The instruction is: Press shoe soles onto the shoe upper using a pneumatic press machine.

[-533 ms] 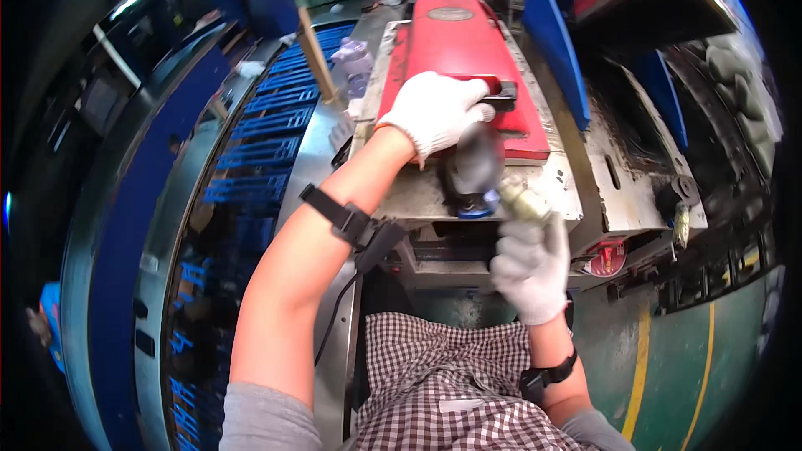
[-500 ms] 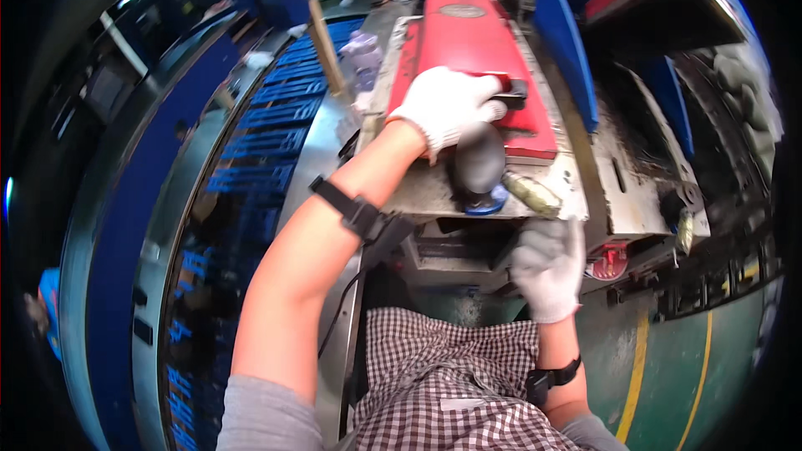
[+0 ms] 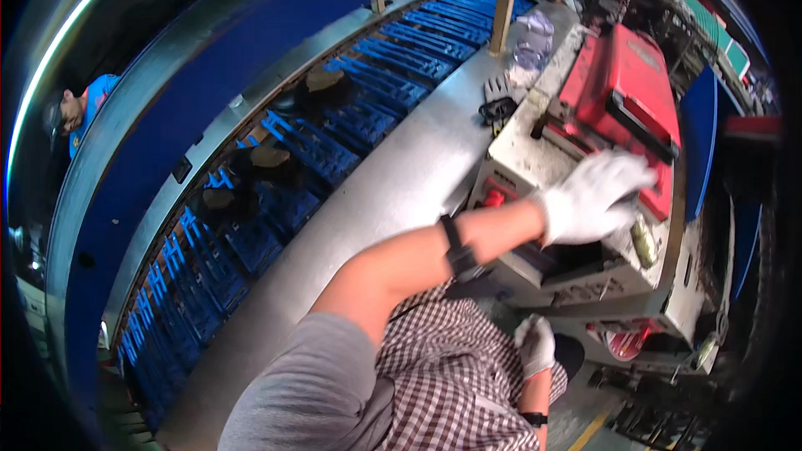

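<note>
My left hand, in a white knit glove, is over the front of a machine with a red lid. Its fingers look stretched out and apart, though motion blurs them, and I see nothing held in them. The lid's black handle is just above the fingertips, apart from them. Beside the hand is a wrapped, yellowish-green cylinder on the machine's edge. My right hand, gloved too, hangs low beside my checked apron with fingers curled in, and nothing shows in it.
A metal ledge runs beside a conveyor of blue racks, which carries dark pieces. A clear bottle, a glove and a wooden post stand between conveyor and machine. Another person is at far left.
My view has swung left, bringing more of the conveyor in. My left hand has come off the lid's black handle and moved toward the machine's front. My right hand has dropped beside the apron.
</note>
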Demonstrator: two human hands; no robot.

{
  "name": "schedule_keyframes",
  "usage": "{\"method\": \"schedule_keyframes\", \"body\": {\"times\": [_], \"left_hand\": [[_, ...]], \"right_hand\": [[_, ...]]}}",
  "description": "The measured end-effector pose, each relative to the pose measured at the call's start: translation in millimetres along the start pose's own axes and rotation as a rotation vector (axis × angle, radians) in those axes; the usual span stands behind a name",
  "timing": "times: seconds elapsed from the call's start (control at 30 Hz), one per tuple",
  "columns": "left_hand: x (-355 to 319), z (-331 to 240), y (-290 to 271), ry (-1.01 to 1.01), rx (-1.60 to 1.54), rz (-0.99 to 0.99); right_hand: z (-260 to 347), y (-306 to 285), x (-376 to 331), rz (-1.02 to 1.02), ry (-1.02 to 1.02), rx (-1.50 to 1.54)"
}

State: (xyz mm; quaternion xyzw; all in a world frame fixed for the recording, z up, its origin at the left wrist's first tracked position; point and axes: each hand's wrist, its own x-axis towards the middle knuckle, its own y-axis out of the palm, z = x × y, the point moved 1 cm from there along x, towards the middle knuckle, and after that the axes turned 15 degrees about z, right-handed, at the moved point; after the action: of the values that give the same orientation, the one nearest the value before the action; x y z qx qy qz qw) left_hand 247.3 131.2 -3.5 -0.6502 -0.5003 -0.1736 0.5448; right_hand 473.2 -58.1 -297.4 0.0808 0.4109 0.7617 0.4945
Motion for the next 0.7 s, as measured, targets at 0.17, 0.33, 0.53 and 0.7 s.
{"method": "schedule_keyframes", "body": {"times": [0.17,0.33,0.53,0.7], "left_hand": [[-90.6,-35.7,-92.5,-0.372,0.094,0.31],[-185.5,-19.9,-184.5,-1.069,0.364,0.35],[-308.2,17.0,-184.6,-1.043,0.821,0.462],[-307.0,16.7,-178.9,-0.912,0.707,0.502]], "right_hand": [[-39.9,-44.2,13.8,-0.324,0.109,0.041],[-56.0,-48.5,26.1,-0.439,0.33,-0.124],[-73.8,-46.0,51.6,-0.44,0.388,-0.156],[-97.8,-66.0,56.3,-0.407,0.528,-0.124]]}}
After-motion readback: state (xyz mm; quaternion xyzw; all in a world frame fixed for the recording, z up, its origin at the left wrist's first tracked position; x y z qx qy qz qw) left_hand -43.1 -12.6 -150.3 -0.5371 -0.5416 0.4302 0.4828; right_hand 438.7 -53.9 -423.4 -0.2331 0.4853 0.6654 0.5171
